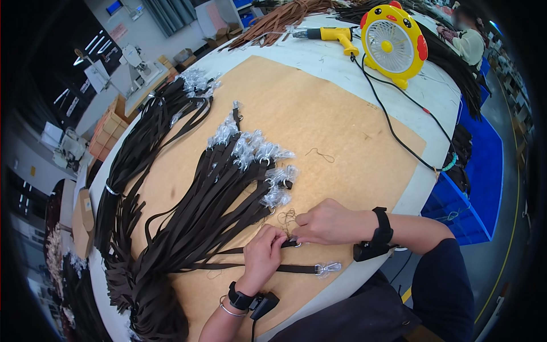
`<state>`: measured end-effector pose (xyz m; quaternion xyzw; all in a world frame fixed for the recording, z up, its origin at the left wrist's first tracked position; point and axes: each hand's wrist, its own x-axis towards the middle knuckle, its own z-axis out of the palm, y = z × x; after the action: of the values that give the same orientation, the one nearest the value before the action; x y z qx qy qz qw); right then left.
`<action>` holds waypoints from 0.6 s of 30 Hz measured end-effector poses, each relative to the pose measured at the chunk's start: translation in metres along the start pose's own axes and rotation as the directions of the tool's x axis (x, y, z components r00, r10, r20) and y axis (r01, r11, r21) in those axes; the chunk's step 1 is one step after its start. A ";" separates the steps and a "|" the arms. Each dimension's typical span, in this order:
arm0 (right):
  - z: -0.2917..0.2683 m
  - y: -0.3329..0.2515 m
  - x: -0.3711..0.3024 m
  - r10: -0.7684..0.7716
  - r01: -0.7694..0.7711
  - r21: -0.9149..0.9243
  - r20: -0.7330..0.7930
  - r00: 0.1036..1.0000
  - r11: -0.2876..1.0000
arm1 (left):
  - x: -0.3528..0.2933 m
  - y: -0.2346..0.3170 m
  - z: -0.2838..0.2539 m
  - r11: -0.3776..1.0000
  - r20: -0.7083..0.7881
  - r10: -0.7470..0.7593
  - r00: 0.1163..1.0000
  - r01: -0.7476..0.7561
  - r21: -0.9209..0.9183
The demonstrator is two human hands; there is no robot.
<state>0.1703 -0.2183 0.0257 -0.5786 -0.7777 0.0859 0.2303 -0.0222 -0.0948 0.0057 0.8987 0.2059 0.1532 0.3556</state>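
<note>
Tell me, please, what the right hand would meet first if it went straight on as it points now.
Most likely the left hand, which is just to the left of the right hand; whether their fingers touch is hard to judge here.

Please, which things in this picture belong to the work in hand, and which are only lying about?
Seemingly in the work:
left hand and right hand, at one strap's end
dark straps
clear-wrapped metal clasps

Apparently lying about:
chick-shaped fan
yellow gun-shaped tool
reddish-brown straps, far edge
blue crate, beside the table
</note>
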 end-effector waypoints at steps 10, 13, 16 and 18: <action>-0.004 -0.006 0.009 -0.021 0.021 -0.018 -0.002 1.000 1.000 | -0.001 -0.002 0.001 1.000 0.002 0.009 1.000 -0.009 -0.011; -0.001 -0.005 0.010 -0.013 0.013 -0.009 -0.004 1.000 1.000 | -0.002 -0.002 0.000 1.000 0.004 0.011 1.000 -0.011 -0.015; 0.002 -0.004 0.009 -0.007 0.007 -0.013 0.004 1.000 1.000 | -0.001 -0.004 -0.002 0.999 -0.001 0.020 1.000 -0.020 -0.028; 0.003 -0.004 0.006 -0.002 0.003 -0.021 0.011 1.000 1.000 | 0.000 -0.013 -0.004 0.998 -0.027 -0.037 0.999 0.035 -0.050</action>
<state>0.1639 -0.2134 0.0264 -0.5796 -0.7805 0.0807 0.2200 -0.0277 -0.0839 -0.0004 0.8835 0.2231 0.1644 0.3775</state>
